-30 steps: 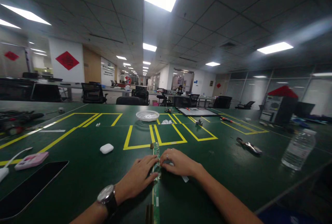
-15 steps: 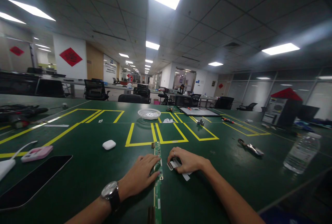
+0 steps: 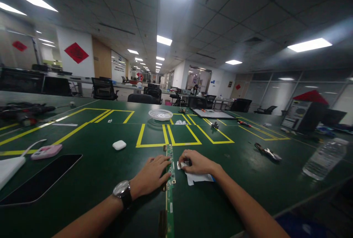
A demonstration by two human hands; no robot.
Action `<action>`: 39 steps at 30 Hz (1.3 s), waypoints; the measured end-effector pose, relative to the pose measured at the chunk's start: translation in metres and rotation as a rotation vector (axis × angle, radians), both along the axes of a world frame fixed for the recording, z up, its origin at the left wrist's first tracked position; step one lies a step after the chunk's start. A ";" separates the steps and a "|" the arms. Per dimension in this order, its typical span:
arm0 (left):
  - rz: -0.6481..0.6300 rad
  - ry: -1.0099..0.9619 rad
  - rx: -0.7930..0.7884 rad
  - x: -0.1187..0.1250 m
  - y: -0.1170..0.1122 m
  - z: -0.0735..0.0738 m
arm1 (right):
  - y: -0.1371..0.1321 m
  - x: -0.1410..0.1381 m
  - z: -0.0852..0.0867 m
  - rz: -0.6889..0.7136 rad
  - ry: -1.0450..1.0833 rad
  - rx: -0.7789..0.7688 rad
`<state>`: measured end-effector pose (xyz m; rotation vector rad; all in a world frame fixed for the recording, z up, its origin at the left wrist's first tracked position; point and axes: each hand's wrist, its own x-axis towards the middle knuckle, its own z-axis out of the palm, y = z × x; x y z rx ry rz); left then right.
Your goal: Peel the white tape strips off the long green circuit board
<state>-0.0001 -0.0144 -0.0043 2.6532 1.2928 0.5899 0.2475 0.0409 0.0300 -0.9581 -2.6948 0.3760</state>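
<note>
A long narrow green circuit board [image 3: 170, 194] lies lengthwise in front of me, with brown ribbon-like tabs along its left edge. My left hand [image 3: 151, 173], a watch on its wrist, rests with fingers stretched out and thumb apart, their tips touching the board. Just right of the board, my right hand [image 3: 197, 162] is closed in a pinch on a white flat cable [image 3: 198, 178]. The cable's small connector end pokes out by the fingertips, close to the board's right edge. Its wider white part spreads out below the palm, and the gripped portion is hidden.
Yellow tape marks cross the green table, where a white basket [image 3: 160, 114] stands. On the left are a white case [image 3: 119, 145], a phone [image 3: 41, 177] and a pink gadget [image 3: 47, 152]; on the right, a water bottle [image 3: 325, 159] and a metal tool [image 3: 268, 152].
The white cable has spread out more beneath my right hand, and its connector end is turned closer to the board. My left hand stays on the board. The camera view has tilted slightly.
</note>
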 end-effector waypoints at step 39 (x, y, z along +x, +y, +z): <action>-0.075 0.028 -0.033 0.000 0.006 0.003 | -0.003 -0.015 -0.011 0.028 0.073 0.081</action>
